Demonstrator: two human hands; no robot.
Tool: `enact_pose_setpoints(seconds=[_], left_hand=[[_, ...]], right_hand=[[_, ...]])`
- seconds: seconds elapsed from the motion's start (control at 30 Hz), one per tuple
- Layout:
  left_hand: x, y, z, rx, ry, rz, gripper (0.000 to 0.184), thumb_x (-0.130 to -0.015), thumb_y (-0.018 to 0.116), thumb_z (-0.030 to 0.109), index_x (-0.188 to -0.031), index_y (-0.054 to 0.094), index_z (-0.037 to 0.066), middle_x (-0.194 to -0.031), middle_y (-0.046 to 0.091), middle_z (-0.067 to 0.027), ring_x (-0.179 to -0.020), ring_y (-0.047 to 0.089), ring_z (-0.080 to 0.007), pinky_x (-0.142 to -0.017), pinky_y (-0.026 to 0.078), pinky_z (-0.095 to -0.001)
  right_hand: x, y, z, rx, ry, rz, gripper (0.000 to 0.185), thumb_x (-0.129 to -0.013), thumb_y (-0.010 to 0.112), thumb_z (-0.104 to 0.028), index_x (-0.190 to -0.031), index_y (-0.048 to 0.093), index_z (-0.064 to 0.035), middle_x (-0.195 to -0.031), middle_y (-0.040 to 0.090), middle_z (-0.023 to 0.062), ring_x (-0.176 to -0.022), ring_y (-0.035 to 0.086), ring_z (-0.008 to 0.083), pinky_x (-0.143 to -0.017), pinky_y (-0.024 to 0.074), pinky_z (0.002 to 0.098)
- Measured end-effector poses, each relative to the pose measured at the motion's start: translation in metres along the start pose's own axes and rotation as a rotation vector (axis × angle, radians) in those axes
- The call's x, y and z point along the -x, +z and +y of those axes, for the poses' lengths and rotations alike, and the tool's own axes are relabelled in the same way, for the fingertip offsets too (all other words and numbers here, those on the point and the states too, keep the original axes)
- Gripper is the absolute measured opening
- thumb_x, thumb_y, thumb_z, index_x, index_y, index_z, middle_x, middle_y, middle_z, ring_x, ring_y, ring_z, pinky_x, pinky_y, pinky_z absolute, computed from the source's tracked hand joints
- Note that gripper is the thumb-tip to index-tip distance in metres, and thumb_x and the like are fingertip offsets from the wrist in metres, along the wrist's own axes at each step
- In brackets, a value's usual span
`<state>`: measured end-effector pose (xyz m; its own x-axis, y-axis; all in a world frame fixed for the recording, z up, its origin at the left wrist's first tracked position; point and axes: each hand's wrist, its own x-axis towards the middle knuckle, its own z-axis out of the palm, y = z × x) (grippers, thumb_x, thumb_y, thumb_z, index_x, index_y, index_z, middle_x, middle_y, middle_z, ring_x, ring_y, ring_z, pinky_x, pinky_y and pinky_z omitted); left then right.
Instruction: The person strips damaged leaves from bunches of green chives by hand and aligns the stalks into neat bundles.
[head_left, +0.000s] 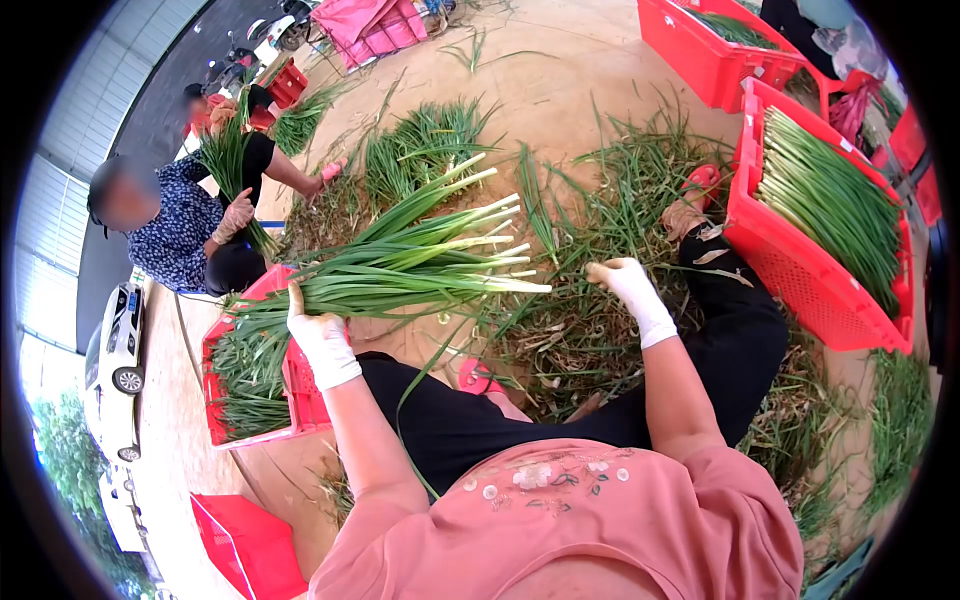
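My left hand [320, 335], in a white glove, is closed round the leafy part of a bunch of green onions [410, 262]. The bunch lies sideways in the air, its white stem ends fanned out to the right. To the right of those ends is my right hand [632, 290], also gloved in white, apart from the bunch. Its fingers are bent together, and anything between them is too small to make out. Below the bunch at the left, a red crate [300, 385] holds more green onions [245, 385].
Trimmed leaves [570, 345] cover the ground between my legs. At the right, a red crate [800, 270] holds neatly laid green onions [825, 200]; another red crate [700, 65] is behind it. A co-worker [180, 225] sits at the left holding green onions. A red bin [250, 545] is at lower left.
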<state>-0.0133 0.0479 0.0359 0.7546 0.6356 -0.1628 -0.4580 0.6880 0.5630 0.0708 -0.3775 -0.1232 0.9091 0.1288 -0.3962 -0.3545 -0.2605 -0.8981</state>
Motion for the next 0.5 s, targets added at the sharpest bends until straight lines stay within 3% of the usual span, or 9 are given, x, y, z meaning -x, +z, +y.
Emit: enact_pose_setpoints(seconds=[0.03, 0.07, 0.13, 0.2, 0.27, 0.33, 0.4, 0.5], left_hand=[[-0.008, -0.007, -0.001, 0.012, 0.019, -0.004, 0.022, -0.079, 0.064, 0.017, -0.093, 0.061, 0.001, -0.099, 0.062, -0.0120, -0.095, 0.057, -0.0282, -0.089, 0.043, -0.0471], [-0.013, -0.011, -0.003, 0.014, 0.019, -0.004, 0.022, -0.079, 0.064, 0.017, -0.093, 0.061, 0.001, -0.099, 0.062, -0.0120, -0.095, 0.057, -0.0282, -0.089, 0.043, -0.0471], [-0.021, -0.015, -0.007, 0.077, 0.021, 0.121, 0.023, -0.079, 0.064, 0.020, -0.093, 0.061, 0.001, -0.103, 0.061, -0.0124, -0.096, 0.056, -0.0288, -0.089, 0.042, -0.0481], [-0.023, -0.018, -0.012, 0.076, 0.028, 0.177, 0.024, -0.080, 0.063, 0.020, -0.095, 0.060, 0.002, -0.104, 0.060, -0.0132, -0.098, 0.055, -0.0304, -0.089, 0.042, -0.0505], [-0.019, -0.021, -0.015, 0.095, -0.088, 0.194, 0.026, -0.080, 0.063, 0.019, -0.098, 0.059, 0.002, -0.105, 0.060, -0.0138, -0.098, 0.055, -0.0320, -0.089, 0.041, -0.0531], [-0.017, -0.022, -0.019, 0.124, -0.076, 0.170, 0.026, -0.080, 0.062, 0.019, -0.100, 0.058, 0.002, -0.105, 0.059, -0.0141, -0.098, 0.054, -0.0336, -0.089, 0.040, -0.0545], [-0.012, -0.021, -0.027, 0.118, -0.088, 0.217, 0.025, -0.080, 0.061, 0.018, -0.100, 0.058, 0.002, -0.106, 0.059, -0.0139, -0.099, 0.054, -0.0339, -0.089, 0.040, -0.0544], [-0.006, -0.018, -0.039, 0.106, -0.102, 0.204, 0.026, -0.080, 0.061, 0.016, -0.102, 0.058, 0.003, -0.108, 0.058, -0.0140, -0.100, 0.053, -0.0345, -0.089, 0.040, -0.0545]], right_hand=[[0.002, 0.015, 0.002, 0.058, -0.275, -0.071, 0.034, -0.077, 0.062, -0.024, -0.099, 0.063, 0.0012, -0.090, 0.066, 0.0121, -0.074, 0.059, 0.0173, -0.074, 0.0448, 0.0276], [0.012, 0.025, -0.012, 0.009, -0.240, -0.160, 0.035, -0.077, 0.063, -0.023, -0.101, 0.062, 0.0019, -0.093, 0.065, 0.0106, -0.074, 0.058, 0.0163, -0.072, 0.0453, 0.0278], [0.029, 0.038, -0.039, -0.106, -0.150, -0.292, 0.031, -0.078, 0.063, -0.025, -0.097, 0.064, 0.0001, -0.077, 0.063, 0.0033, -0.062, 0.051, 0.0088, -0.057, 0.0418, 0.0228], [0.031, 0.045, -0.047, -0.261, -0.102, -0.382, 0.028, -0.080, 0.063, -0.026, -0.091, 0.065, -0.0010, -0.071, 0.060, 0.0005, -0.057, 0.046, 0.0051, -0.051, 0.0371, 0.0208], [0.035, 0.048, -0.056, -0.279, -0.089, -0.361, 0.025, -0.081, 0.061, -0.025, -0.088, 0.065, -0.0014, -0.067, 0.057, -0.0012, -0.055, 0.044, 0.0040, -0.049, 0.0343, 0.0196], [0.040, 0.050, -0.065, -0.157, -0.131, -0.340, 0.023, -0.082, 0.061, -0.023, -0.089, 0.065, -0.0016, -0.065, 0.055, -0.0027, -0.055, 0.043, 0.0036, -0.048, 0.0319, 0.0176], [0.042, 0.067, -0.062, -0.402, -0.165, -0.347, 0.022, -0.081, 0.063, -0.021, -0.093, 0.064, -0.0018, -0.065, 0.053, -0.0032, -0.051, 0.039, 0.0037, -0.046, 0.0288, 0.0176], [0.044, 0.091, -0.063, -0.781, -0.029, -0.416, 0.022, -0.080, 0.065, -0.019, -0.094, 0.061, -0.0023, -0.062, 0.050, -0.0022, -0.047, 0.036, 0.0048, -0.043, 0.0261, 0.0188]])
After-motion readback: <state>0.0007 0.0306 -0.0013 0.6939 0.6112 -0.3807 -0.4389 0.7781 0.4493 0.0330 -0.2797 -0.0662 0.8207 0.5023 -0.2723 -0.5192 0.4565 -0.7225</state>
